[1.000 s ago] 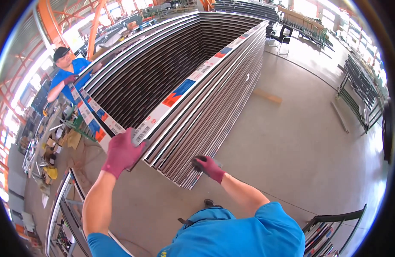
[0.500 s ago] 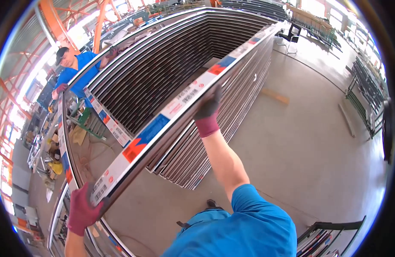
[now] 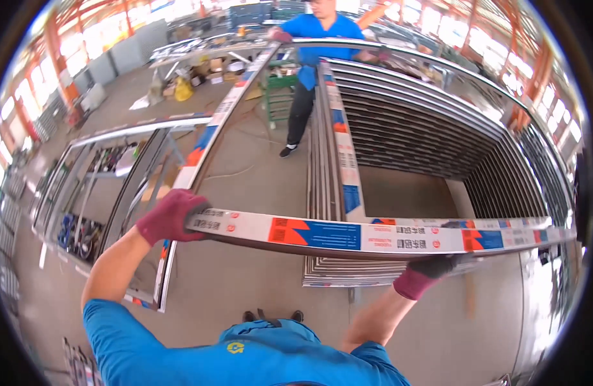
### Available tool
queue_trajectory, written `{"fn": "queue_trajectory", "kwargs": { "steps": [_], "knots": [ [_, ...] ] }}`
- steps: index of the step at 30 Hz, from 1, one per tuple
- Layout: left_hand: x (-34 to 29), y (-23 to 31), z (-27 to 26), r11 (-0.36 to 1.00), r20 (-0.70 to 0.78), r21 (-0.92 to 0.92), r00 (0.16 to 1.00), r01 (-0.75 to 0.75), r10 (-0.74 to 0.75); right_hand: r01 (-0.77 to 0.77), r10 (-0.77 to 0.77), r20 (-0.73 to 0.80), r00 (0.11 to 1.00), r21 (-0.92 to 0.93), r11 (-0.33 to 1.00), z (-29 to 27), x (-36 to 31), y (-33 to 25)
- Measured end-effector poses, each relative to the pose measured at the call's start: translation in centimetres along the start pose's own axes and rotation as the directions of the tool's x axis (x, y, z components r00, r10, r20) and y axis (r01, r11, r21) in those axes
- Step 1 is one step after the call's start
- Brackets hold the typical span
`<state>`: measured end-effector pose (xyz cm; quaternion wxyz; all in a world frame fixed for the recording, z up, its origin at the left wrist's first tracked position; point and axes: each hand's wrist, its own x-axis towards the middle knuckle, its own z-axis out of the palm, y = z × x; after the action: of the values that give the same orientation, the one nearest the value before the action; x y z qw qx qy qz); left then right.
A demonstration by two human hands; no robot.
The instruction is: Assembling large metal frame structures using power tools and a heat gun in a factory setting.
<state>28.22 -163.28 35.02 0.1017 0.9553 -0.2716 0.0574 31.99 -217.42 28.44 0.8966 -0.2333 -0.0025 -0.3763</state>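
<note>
1. Maroon-gloved, gripping the frame (image 3: 315,235) at its near-left corner with the left hand (image 3: 173,217).
2. Supporting its near side farther right, from below, with the right hand (image 3: 428,270); cannot tell how fully closed.
3. Extending far from both grips toward a co-worker's hand (image 3: 281,35), long axis apparently left to right, overlapping the stack (image 3: 412,122) in view and jutting left.
4. Far left: a yellow bag (image 3: 182,89), contents hidden.

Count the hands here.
4. The wearer's left hand holds the frame's near left corner; the right hand is under its near side. The co-worker's right hand is at the far left corner, their other hand beside the far side. Others may be hidden.
</note>
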Motion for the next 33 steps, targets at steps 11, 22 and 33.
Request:
{"fn": "queue_trajectory", "kwargs": {
  "steps": [11, 22, 33],
  "knots": [
    [-9.9, -6.1, 13.5, 0.911, -0.298, -0.384, 0.954, -0.15, 0.032, 0.289, -0.179, 0.306, 0.935, -0.365, 0.885, 16.3, -10.7, -1.8],
    [-21.3, -5.3, 21.7, 0.832, -0.264, -0.55, 0.931, 0.069, -0.252, 0.266, 0.031, 0.529, 0.848, -0.475, 0.839, 29.2, -28.3, 3.4],
    [-26.5, -7.5, -6.2, 0.616, -0.743, -0.618, 0.619, -0.489, -0.254, 0.303, 0.165, 0.821, 0.546, -0.377, 0.875, 30.6, -41.6, 17.9]
  ]
}}
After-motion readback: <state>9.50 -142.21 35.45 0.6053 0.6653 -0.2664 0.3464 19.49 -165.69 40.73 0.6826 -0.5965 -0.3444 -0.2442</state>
